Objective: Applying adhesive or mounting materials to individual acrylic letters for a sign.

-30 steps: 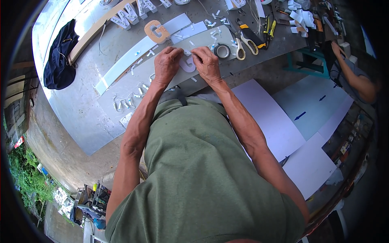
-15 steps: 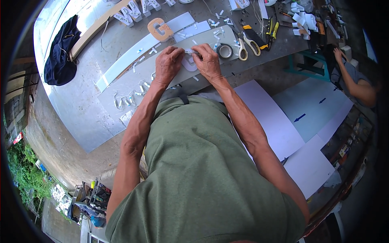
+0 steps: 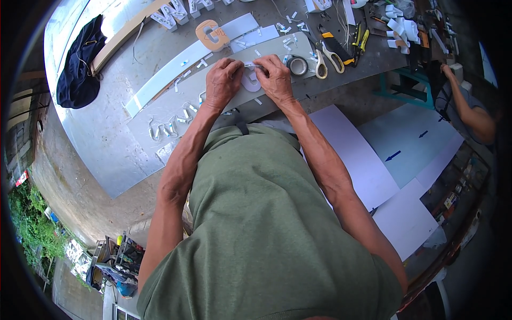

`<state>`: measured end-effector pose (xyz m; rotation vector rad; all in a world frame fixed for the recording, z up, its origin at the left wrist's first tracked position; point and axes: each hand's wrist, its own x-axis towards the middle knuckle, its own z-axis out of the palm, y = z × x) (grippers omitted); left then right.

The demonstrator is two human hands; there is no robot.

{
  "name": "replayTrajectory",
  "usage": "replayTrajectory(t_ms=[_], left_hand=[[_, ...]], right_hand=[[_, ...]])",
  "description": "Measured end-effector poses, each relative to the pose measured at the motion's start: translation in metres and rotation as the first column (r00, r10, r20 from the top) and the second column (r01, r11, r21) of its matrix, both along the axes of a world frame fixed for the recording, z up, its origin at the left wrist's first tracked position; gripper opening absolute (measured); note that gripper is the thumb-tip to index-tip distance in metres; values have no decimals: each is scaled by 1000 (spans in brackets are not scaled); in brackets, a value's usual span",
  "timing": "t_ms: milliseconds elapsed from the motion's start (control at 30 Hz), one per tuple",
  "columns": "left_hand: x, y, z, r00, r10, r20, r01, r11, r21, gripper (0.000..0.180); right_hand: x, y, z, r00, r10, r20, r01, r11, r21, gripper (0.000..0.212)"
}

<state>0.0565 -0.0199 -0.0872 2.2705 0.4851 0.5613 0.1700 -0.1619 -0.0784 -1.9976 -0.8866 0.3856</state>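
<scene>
My left hand [image 3: 222, 84] and my right hand [image 3: 274, 81] meet over the grey board, each with fingers pinched together. Between the fingertips is a small white light module [image 3: 249, 65], partly hidden by them. Just below it lies a pale curved letter piece [image 3: 251, 83] on the board. A wired string of white light modules [image 3: 169, 129] trails on the table left of my left hand. Close to my right hand sits a roll of black tape [image 3: 297, 65], with cream-handled scissors [image 3: 321, 70] beside it.
Loose white strips [image 3: 288, 42] scatter beyond my hands, near an orange-faced letter [image 3: 202, 33]. A yellow-and-black handsaw [image 3: 337, 45] and pliers [image 3: 364, 40] lie right. Dark cloth [image 3: 82, 66] rests far left. White sheets [image 3: 346, 149] are at right; another person [image 3: 472, 114] is beyond.
My hands stay pinched over the board, with only slight finger movement. The whole view shifts a little.
</scene>
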Motion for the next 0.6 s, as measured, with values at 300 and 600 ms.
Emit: replayTrajectory(t_ms=[300, 600], left_hand=[[1, 0, -1, 1000, 14, 3, -14, 1000, 1, 9], [1, 1, -2, 1000, 10, -11, -10, 1000, -4, 10]], right_hand=[[4, 0, 2, 999, -2, -40, 2, 1000, -21, 23], [7, -1, 6, 994, -2, -112, 0, 1000, -24, 24]])
